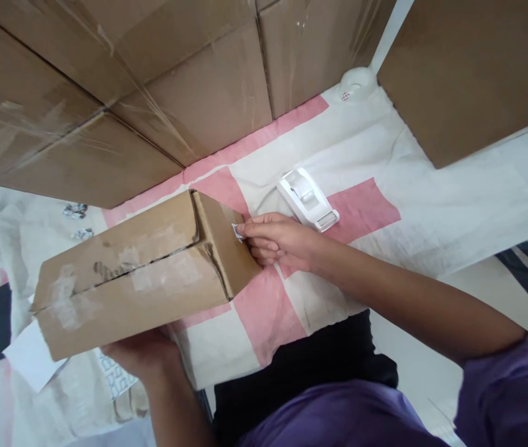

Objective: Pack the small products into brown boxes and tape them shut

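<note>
A small worn cardboard box (143, 273) lies tilted on a white and pink cloth (375, 155). My left hand (140, 352) grips the box from its near underside; the fingers are hidden beneath it. My right hand (275, 239) is closed against the box's right end, pinching a small bit of tape or sticker (236, 231) at the edge. A white tape dispenser (308, 200) rests on the cloth just behind my right hand.
Large taped cardboard boxes (119, 81) stand stacked at the back and another (468, 68) at the right. A roll of clear tape (357, 82) sits between them. A white paper (33, 359) and a dark object (2, 320) lie at the left.
</note>
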Available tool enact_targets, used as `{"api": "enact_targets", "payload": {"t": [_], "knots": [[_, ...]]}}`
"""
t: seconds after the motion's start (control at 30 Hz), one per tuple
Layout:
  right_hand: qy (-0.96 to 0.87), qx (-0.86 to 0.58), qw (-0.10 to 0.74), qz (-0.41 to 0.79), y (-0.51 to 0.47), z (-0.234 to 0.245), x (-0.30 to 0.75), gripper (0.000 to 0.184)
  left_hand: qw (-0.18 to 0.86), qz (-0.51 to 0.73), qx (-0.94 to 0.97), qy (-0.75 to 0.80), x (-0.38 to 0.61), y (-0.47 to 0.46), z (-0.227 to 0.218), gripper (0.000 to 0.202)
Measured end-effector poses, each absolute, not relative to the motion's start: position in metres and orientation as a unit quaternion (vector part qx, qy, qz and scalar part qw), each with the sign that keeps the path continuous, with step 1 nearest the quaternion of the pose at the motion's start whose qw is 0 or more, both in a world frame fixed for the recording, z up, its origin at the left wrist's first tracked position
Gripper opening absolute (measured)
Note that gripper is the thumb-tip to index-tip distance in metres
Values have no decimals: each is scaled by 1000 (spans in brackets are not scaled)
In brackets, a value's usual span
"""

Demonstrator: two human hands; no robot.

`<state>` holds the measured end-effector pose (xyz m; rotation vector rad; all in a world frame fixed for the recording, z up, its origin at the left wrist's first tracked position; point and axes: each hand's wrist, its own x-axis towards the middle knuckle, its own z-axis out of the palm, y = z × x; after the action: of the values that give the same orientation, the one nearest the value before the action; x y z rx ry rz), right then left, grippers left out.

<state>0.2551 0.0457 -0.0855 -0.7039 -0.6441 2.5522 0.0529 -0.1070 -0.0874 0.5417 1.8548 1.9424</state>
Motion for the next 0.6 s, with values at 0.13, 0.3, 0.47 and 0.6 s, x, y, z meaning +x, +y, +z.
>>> {"api": "enact_targets", "payload": {"t": [0.13, 0.3, 0.47, 0.6], "knots": [[-237, -241, 204, 919, 45, -87, 255, 52, 201, 698, 188, 662, 54, -105, -86, 47], [-244, -258, 198, 914, 46, -85, 255, 53, 197, 699, 199, 658, 55, -107, -87, 46], [-250, -279, 186, 908, 47, -80, 255, 49, 203, 689, 170, 674, 55, -110, -89, 50], [-259, -279, 168, 909, 48, -81, 255, 47, 189, 683, 166, 685, 53, -107, -88, 51]]}}
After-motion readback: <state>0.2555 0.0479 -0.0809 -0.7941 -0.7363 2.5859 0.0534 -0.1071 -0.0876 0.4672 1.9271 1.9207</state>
